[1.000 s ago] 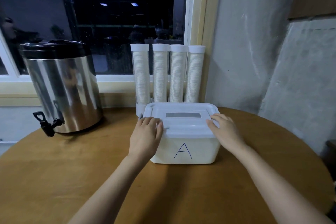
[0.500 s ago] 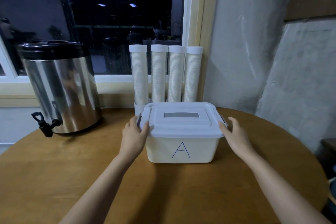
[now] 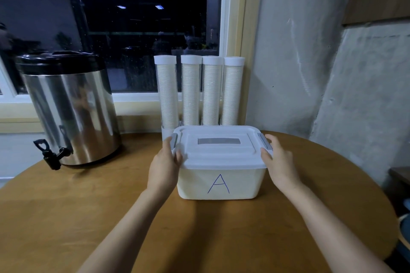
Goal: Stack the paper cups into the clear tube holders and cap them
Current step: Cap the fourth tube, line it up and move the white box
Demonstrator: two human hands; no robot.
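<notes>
- Round brown wooden table [image 3: 84,210]: both forearms reach across it.
- White plastic box [image 3: 219,182] with a snap lid, marked "A", sits on the table.
- Left hand [image 3: 164,167] grips the box's left end, thumb on the lid rim. Right hand [image 3: 279,165] grips the right end likewise.
- Fingers possibly hooked under the grey latches [image 3: 173,141]; hidden.
- Just behind the box: four upright clear tube holders [image 3: 190,95], full of stacked white paper cups [image 3: 210,99], white caps [image 3: 191,59] on.
- Far left: steel urn [image 3: 73,115] with a black lid.

One head-worn view looks forward and down, close over the surface [image 3: 88,217], facing the window [image 3: 133,40].
</notes>
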